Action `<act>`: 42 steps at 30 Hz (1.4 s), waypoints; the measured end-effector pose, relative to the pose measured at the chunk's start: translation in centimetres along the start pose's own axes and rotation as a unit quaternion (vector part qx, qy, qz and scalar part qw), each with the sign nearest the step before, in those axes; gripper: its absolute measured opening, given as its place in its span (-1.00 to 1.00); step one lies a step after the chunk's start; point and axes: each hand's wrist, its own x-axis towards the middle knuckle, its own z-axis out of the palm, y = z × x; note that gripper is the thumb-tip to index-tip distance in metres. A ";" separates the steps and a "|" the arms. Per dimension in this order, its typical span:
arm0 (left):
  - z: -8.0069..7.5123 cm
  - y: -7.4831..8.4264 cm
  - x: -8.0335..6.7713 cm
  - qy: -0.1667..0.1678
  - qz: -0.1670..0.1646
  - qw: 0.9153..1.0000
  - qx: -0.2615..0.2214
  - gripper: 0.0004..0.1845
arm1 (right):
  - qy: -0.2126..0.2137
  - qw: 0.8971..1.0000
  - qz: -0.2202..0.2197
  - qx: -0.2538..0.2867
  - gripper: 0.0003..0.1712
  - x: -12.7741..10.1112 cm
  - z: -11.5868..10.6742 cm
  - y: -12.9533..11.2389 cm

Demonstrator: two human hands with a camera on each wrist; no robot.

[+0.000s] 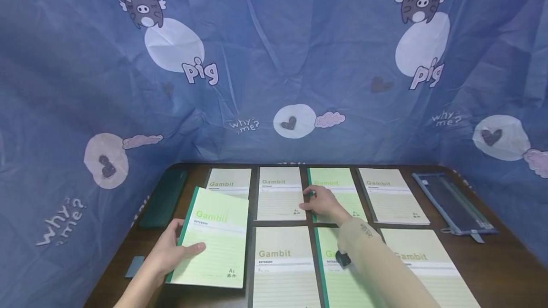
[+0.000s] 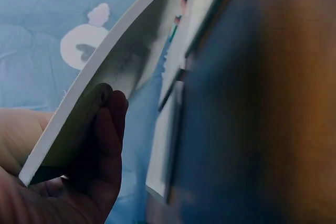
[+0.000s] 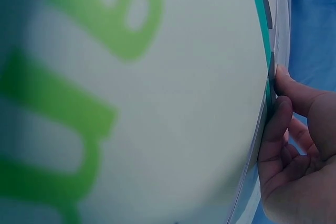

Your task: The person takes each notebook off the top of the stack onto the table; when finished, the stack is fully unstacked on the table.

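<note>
My left hand (image 1: 188, 250) grips a light green "Gambit" notebook (image 1: 216, 236) by its teal spine edge, thumb on the cover, and holds it tilted above the table's left part. In the left wrist view my fingers (image 2: 105, 145) lie under this raised notebook (image 2: 121, 72). My right hand (image 1: 318, 202) reaches to the back row. It pinches the teal spine edge of another green notebook (image 1: 338, 189) that lies there. The right wrist view shows my thumb and fingers (image 3: 275, 129) curled at that notebook's edge (image 3: 131, 103).
Several beige and green notebooks lie in two rows on the dark wooden table (image 1: 505, 260). A dark green case (image 1: 164, 198) lies at the left, a blue mesh pouch (image 1: 454, 203) at the right, a small blue-grey piece (image 1: 134, 266) front left. Blue printed cloth (image 1: 274, 61) surrounds the table.
</note>
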 end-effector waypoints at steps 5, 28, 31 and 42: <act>-0.6 -2.0 -1.6 -0.007 -0.028 0.999 0.029 -0.30 | -0.001 1.000 -0.001 -0.004 -0.44 -0.1 -0.2 -0.1; -0.1 -5.0 -3.1 -0.037 -0.079 0.952 0.294 0.12 | -0.001 1.000 0.005 0.004 -0.44 0.1 0.1 0.2; 0.1 -4.7 -3.4 -0.035 -0.095 0.924 0.368 0.20 | -0.002 1.000 0.004 0.003 -0.44 0.2 0.1 0.3; 0.0 -4.7 -3.5 -0.042 -0.059 0.911 0.406 0.05 | -0.001 1.000 0.006 0.006 -0.44 0.4 0.2 0.5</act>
